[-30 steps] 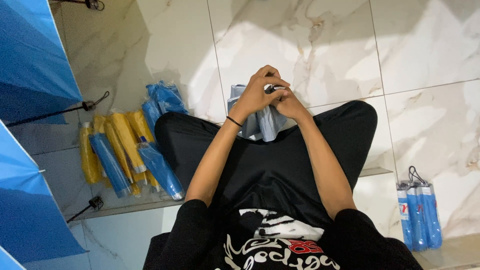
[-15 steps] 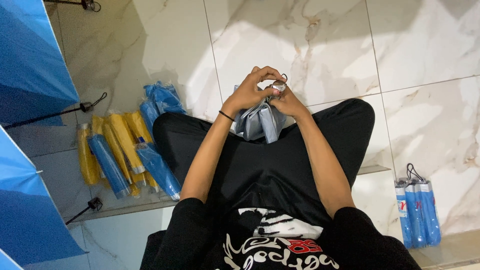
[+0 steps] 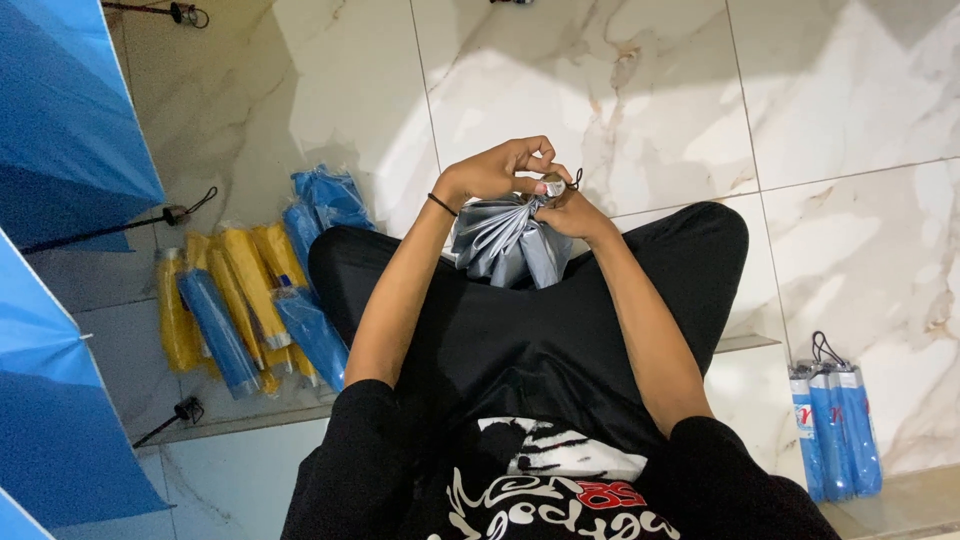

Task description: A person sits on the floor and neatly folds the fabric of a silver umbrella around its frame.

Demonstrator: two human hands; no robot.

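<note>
Folded umbrella (image 3: 505,245), silver-grey canopy, held over the lap between the knees of a seated person in black trousers. Fabric is gathered into loose, glossy pleats that fan downward and bunch tight at the top. A small pale cap or tip shows at the top end, with a thin dark loop beside it. The shaft and the handle are hidden by the cloth.

Left hand (image 3: 500,168): above the bunched top, wrist bent, fingers curled down and pinched at the upper end of the umbrella; thumb and forefinger meet near the tip. A thin dark band sits on this wrist. Forearm runs up from the lower left.

Right hand (image 3: 570,212): just beside and slightly below the left, closed around the gathered neck of the canopy, knuckles facing the camera. Both hands touch the umbrella and nearly touch each other.

Surroundings: pale marble tile floor (image 3: 620,90). Left of the legs, a pile of wrapped yellow and blue folded umbrellas (image 3: 250,300) lying side by side. At lower right, three blue sleeved umbrellas (image 3: 835,425) standing together, well apart from the hands. Along the left edge, open blue umbrella canopies (image 3: 60,120) with dark handles pointing toward the floor centre.
</note>
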